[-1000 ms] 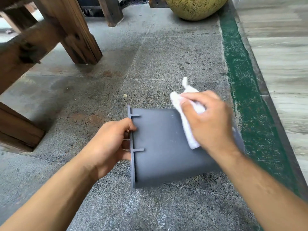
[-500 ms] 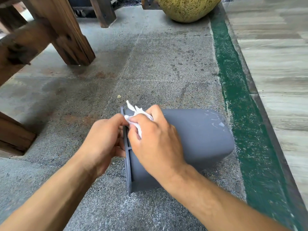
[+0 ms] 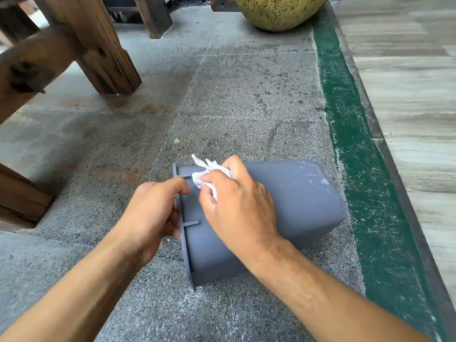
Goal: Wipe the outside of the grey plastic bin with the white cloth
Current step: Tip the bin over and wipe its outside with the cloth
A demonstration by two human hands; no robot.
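The grey plastic bin (image 3: 296, 206) lies on its side on the stone floor, its rim to the left and its base to the right. My left hand (image 3: 150, 213) grips the rim at the bin's left end. My right hand (image 3: 237, 208) presses a crumpled white cloth (image 3: 207, 174) onto the bin's upper side close to the rim. Most of the cloth is hidden under my fingers. Pale scuff marks show near the bin's base.
Dark wooden legs and beams (image 3: 81, 43) stand at the left and back left. A large yellow-green speckled pot (image 3: 278, 11) sits at the back. A green painted strip (image 3: 357, 154) and pale plank flooring (image 3: 414, 99) run along the right.
My right hand swept the cloth from the bin's base end leftward to the rim end, then shifted slightly right. My left hand kept its grip on the rim.
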